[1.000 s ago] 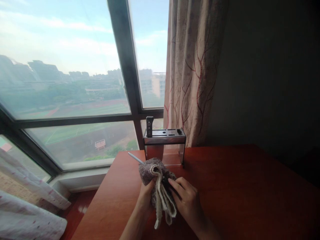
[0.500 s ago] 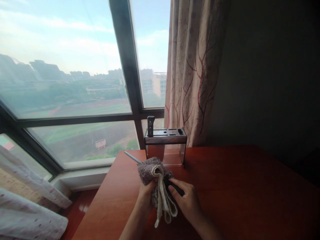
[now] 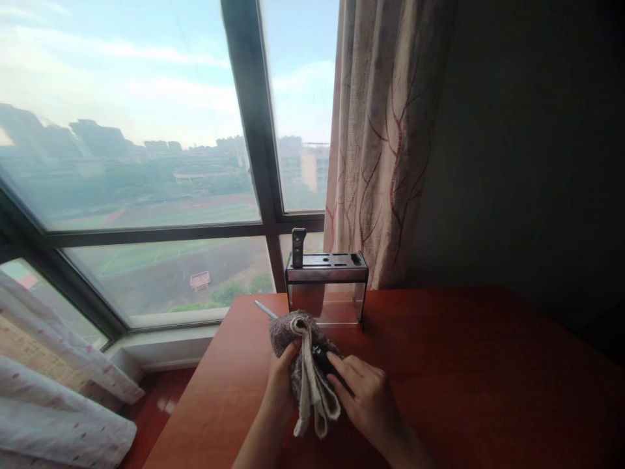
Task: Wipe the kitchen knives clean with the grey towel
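Just nearer than the knife block point(image 3: 336, 275) on the tabletop point(image 3: 463, 365), the left hand point(image 3: 280, 381) clamps its fingers on a towel point(image 3: 283, 333) around a knife point(image 3: 265, 309); those of the right hand point(image 3: 366, 394) clasp its handle point(image 3: 324, 361).

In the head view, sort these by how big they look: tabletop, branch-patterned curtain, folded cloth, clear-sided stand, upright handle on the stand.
1. Tabletop
2. Branch-patterned curtain
3. Folded cloth and clear-sided stand: too alike to rank, and the cloth is nearer the camera
4. Upright handle
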`<control>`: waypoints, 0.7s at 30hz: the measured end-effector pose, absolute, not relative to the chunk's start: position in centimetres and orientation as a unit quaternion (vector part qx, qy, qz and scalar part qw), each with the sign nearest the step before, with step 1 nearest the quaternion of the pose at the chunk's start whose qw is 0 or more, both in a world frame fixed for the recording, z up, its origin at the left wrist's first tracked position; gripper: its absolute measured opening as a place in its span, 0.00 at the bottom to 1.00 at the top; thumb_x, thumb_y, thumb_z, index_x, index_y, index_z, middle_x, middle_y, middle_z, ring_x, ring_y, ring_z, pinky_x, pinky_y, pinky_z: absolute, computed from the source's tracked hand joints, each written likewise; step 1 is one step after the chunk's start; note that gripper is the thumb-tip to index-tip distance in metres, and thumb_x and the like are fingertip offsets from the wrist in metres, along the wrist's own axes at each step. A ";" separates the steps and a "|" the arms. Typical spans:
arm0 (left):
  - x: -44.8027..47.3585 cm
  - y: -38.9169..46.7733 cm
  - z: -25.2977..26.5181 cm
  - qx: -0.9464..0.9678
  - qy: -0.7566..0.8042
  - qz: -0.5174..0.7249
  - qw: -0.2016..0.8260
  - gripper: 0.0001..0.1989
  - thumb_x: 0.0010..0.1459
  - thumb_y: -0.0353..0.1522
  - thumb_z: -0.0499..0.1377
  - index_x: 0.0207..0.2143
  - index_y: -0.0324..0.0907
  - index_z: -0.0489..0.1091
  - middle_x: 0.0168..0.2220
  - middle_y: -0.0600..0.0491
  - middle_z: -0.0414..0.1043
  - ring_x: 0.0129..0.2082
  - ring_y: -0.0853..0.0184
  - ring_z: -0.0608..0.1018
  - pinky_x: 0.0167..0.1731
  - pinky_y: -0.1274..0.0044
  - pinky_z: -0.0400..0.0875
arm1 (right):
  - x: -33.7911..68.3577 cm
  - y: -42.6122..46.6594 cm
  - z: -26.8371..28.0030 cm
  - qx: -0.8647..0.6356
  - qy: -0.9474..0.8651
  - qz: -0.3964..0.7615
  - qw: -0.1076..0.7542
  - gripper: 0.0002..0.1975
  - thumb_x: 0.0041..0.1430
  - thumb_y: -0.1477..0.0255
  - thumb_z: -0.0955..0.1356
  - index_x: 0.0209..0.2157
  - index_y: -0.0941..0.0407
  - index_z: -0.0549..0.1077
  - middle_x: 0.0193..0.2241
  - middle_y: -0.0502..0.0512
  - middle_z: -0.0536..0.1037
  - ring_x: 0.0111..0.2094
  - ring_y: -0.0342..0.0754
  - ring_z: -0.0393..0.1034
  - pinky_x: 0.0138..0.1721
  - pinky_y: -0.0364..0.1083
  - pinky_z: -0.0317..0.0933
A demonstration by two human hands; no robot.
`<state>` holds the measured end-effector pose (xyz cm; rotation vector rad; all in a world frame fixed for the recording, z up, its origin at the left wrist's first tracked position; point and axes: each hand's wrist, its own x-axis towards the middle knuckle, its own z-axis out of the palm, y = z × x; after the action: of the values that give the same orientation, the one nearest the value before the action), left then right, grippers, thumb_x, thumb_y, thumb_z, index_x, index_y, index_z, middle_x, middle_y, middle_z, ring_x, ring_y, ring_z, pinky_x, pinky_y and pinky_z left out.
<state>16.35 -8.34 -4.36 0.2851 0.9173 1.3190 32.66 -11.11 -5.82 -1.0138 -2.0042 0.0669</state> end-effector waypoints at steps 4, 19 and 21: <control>15.1 -7.9 -4.3 0.087 0.393 0.578 0.710 0.12 0.50 0.35 0.63 0.34 0.35 0.74 0.28 0.44 0.80 0.30 0.55 0.82 0.30 0.69 0.78 | 33.0 -10.9 -5.4 -0.415 -0.773 0.144 0.458 0.15 0.64 0.67 0.64 0.49 0.54 0.74 0.34 0.57 0.81 0.33 0.48 0.76 0.36 0.44 0.69; 13.2 -6.9 -4.7 0.133 0.388 0.695 0.590 0.16 0.42 0.32 0.69 0.35 0.38 0.72 0.27 0.52 0.79 0.24 0.62 0.80 0.26 0.75 0.76 | 34.5 -9.8 -3.9 -0.471 -0.643 0.317 0.515 0.14 0.60 0.61 0.66 0.33 0.56 0.79 0.32 0.58 0.81 0.35 0.53 0.75 0.37 0.46 0.66; 13.7 -6.9 -4.9 0.148 0.393 0.693 0.586 0.19 0.41 0.33 0.70 0.36 0.38 0.72 0.28 0.52 0.79 0.22 0.63 0.80 0.26 0.74 0.76 | 34.4 -9.7 -4.2 -0.474 -0.641 0.311 0.518 0.14 0.61 0.62 0.66 0.33 0.56 0.79 0.32 0.58 0.81 0.36 0.54 0.76 0.39 0.46 0.66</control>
<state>13.68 -6.94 -4.87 0.3441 0.9166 1.6163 34.39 -9.73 -4.17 -1.1366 -1.5395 0.7455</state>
